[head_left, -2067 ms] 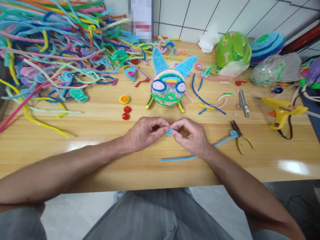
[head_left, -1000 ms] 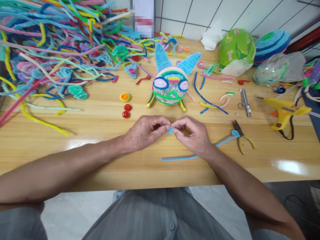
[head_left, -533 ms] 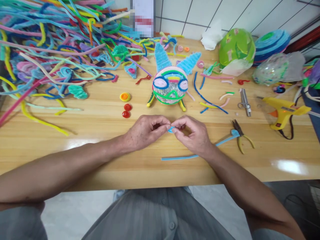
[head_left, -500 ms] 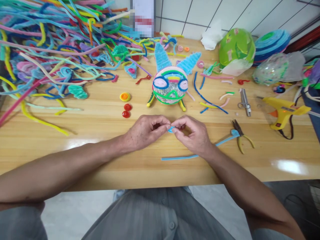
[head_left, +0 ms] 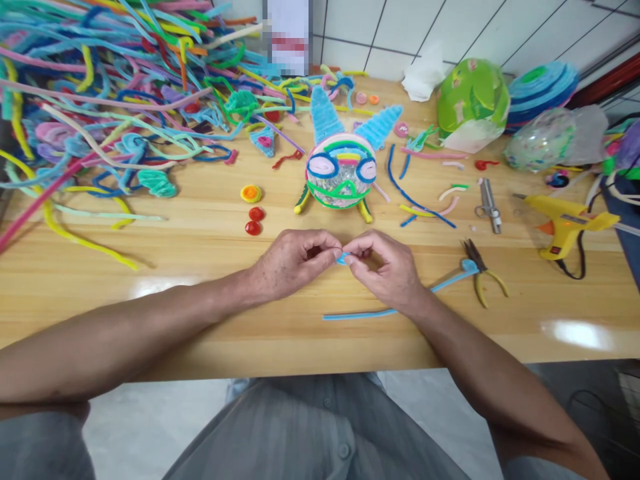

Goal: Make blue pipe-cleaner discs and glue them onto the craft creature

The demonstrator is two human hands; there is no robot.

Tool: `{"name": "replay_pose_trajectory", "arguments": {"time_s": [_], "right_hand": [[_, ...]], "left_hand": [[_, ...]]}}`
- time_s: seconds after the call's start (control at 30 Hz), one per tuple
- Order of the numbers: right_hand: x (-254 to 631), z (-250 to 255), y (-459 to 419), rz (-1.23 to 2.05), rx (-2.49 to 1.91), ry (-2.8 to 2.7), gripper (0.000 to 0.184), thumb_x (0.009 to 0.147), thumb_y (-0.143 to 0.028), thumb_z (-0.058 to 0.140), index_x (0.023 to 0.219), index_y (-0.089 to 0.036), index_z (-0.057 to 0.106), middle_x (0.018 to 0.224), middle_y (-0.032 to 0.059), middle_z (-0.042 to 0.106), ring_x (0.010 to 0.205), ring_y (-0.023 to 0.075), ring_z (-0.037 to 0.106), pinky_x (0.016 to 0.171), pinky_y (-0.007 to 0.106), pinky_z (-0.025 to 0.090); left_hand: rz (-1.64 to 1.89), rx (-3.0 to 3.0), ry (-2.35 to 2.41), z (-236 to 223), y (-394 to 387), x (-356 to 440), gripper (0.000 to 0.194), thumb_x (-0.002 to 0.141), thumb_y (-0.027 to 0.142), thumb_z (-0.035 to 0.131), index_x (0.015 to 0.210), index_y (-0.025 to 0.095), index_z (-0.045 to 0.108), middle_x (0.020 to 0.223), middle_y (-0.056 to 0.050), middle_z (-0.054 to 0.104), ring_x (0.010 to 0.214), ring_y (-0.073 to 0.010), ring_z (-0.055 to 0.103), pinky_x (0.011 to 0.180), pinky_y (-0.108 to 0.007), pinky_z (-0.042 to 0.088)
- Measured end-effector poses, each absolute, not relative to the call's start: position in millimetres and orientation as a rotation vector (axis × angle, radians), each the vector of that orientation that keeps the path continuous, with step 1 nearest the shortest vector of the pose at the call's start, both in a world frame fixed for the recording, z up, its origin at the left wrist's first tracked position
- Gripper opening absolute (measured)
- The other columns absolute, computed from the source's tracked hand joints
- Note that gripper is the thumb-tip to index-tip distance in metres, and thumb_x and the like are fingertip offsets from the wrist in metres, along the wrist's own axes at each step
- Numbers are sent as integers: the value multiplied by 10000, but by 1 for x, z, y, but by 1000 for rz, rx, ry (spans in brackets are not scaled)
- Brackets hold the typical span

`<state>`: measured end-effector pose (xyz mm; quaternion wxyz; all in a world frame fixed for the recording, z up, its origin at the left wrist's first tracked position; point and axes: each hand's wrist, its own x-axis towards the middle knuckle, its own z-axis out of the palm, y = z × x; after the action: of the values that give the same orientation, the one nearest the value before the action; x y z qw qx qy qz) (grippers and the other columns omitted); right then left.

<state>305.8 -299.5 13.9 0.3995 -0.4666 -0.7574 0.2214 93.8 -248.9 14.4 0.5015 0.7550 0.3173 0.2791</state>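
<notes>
My left hand [head_left: 290,263] and my right hand [head_left: 385,270] meet fingertip to fingertip over the wooden table [head_left: 200,313]. Both pinch a small coiled end of a light blue pipe cleaner [head_left: 341,257]. Its straight tail [head_left: 360,313] runs out from under my right wrist along the table. Just beyond my hands stands a clear ball figure [head_left: 341,172] wrapped in coloured pipe cleaners, with two blue cone ears.
A big tangle of pipe cleaners [head_left: 100,100] fills the back left. Small coiled discs [head_left: 253,212] lie left of the figure. Yellow-handled pliers [head_left: 480,270], a metal tool [head_left: 487,203] and a yellow glue gun [head_left: 565,223] lie at right; a green ball [head_left: 470,100] behind.
My hands stay in place, their fingers shifting slightly on the blue coil. The view has barely drifted.
</notes>
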Motion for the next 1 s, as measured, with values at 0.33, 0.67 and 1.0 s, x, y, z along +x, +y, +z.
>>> {"name": "replay_pose_trajectory", "arguments": {"time_s": [0.33, 0.67, 1.0], "right_hand": [[306, 13, -300, 575, -1189, -1901, 129, 910, -112, 666, 959, -230, 684, 791, -9, 686, 705, 128, 642, 669, 265, 538], [305, 13, -300, 565, -1189, -1902, 122, 912, -119, 669, 960, -232, 680, 788, -8, 690, 704, 127, 642, 672, 265, 542], [306, 14, -300, 564, -1177, -1912, 123, 912, -116, 665, 951, -231, 682, 801, -1, 696, 714, 131, 645, 675, 271, 543]], "left_hand": [[674, 1837, 765, 16, -249, 93, 242, 988, 305, 594, 923, 126, 743, 808, -44, 765, 684, -124, 663, 622, -210, 480], [698, 1860, 756, 14, -249, 94, 229, 996, 286, 594, 938, 124, 745, 831, -43, 770, 699, -123, 665, 640, -217, 479], [644, 1871, 784, 15, -249, 93, 240, 1004, 313, 579, 954, 134, 731, 815, -25, 750, 682, -114, 638, 633, -216, 465]]}}
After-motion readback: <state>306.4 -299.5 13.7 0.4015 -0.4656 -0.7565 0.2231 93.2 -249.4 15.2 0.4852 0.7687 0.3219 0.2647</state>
